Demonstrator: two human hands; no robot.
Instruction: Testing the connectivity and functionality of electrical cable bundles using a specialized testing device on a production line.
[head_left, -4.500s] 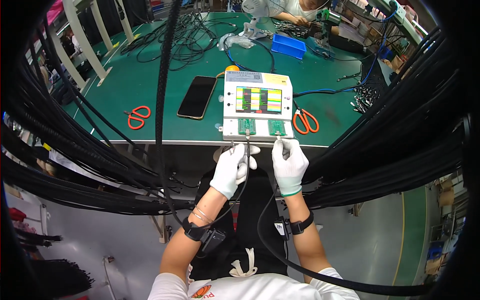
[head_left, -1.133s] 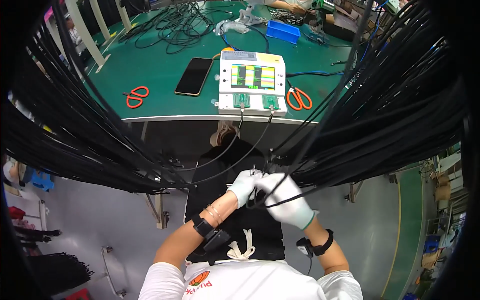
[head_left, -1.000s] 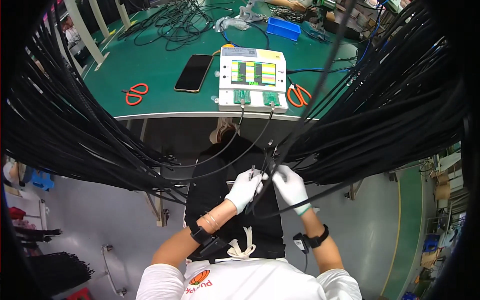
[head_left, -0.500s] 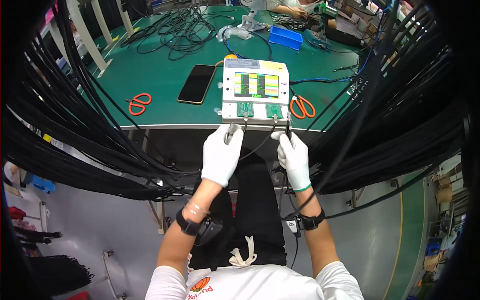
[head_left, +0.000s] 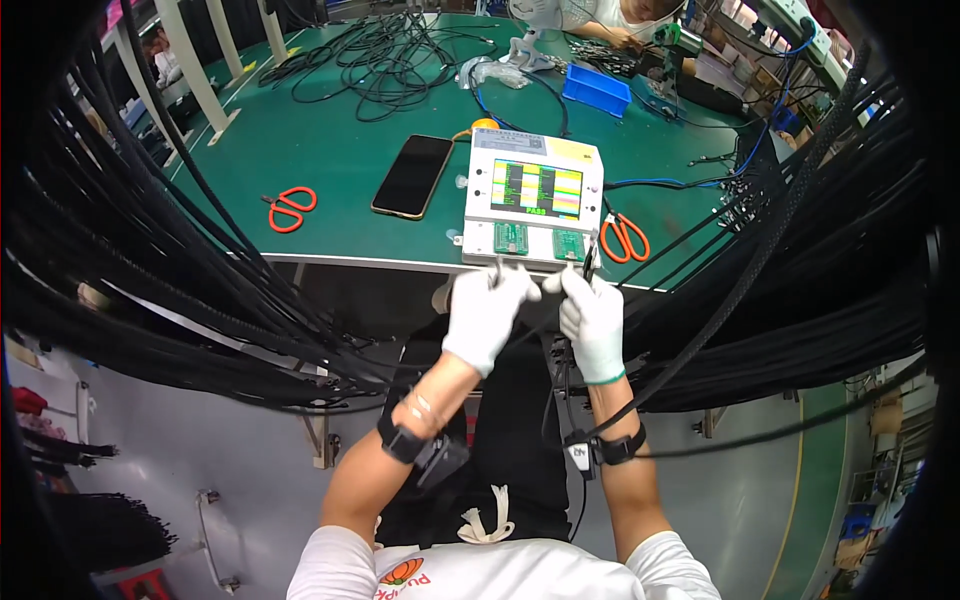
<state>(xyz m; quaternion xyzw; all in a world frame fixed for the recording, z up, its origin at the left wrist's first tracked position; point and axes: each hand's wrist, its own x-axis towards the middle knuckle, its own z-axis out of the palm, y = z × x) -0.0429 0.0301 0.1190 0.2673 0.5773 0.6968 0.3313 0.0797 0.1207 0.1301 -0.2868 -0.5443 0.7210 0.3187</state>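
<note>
In front of me at the table edge is a white cable tester (head_left: 483, 150) with a lit colour screen (head_left: 538, 190). Two green circuit boards, one on the left (head_left: 511, 238) and one on the right (head_left: 569, 245), sit along its front. My gloved left hand (head_left: 487, 312) is closed just below the left board, a small grey tip poking up from its fingers; the rest of what it grips is hidden. Beside it, my gloved right hand (head_left: 594, 325) is closed around a black cable (head_left: 588, 262), whose end rises by the tester's right corner. The two hands nearly touch at the fingertips.
A phone (head_left: 413, 177) and red-handled scissors (head_left: 289, 209) lie left of the tester; a second pair of scissors (head_left: 625, 237) lies right. Behind are a blue tray (head_left: 597, 91) and tangled black cables (head_left: 370, 65). Bundles of hanging cables (head_left: 130, 290) flank me. Another person works across the table.
The cable ends that sat at both green boards are off them. My left hand has moved right and turned toward my right hand. The view has shifted slightly.
</note>
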